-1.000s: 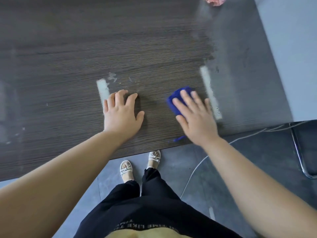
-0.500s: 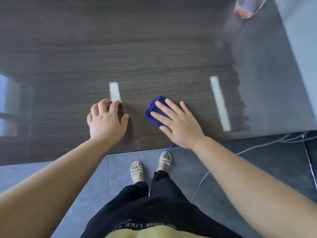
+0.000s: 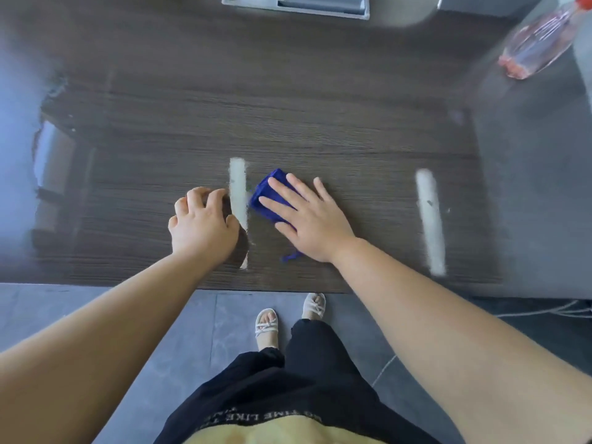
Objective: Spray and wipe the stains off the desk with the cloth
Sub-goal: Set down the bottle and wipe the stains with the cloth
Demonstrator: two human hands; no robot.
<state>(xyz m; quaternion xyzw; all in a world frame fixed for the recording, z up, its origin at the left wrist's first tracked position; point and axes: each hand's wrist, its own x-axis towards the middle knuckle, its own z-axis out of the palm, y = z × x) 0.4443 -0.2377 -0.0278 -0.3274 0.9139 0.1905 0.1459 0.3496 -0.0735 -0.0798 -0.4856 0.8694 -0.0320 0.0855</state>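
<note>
**Cloth Handling During Stain Wiping**

The cloth [image 3: 267,195], blue and folded into a small wad, is located at the centre of the frame, flat on the tabletop [image 3: 320,123]. It is judged to be light, soft and fully compliant; no stiffness is to be expected, and it will bunch or unfold if pushed from one edge only. A loose tail of the cloth is seen trailing below the palm, toward the near edge of the tabletop.

The cloth is pinned under the right hand [image 3: 307,219]. The grip is wide: the fingers are spread and laid flat over the fabric, so it is pressed down, not pinched. For wiping, hold is best taken from above with palm pressure over the middle of the wad, so that the folds are kept together.

Just left of the cloth, a pale vertical streak [image 3: 238,190] is seen; whether it is a stain or a reflection cannot be told. The left hand [image 3: 203,225] is rested on the tabletop beside that streak, fingers curled, holding nothing. A second pale streak [image 3: 431,219] lies well apart at centre right.

The spray bottle [image 3: 538,46], blurred, is seen at the upper right, well apart from both hands. The dark tabletop appears smooth, so low friction under a damp cloth is to be expected.
</note>
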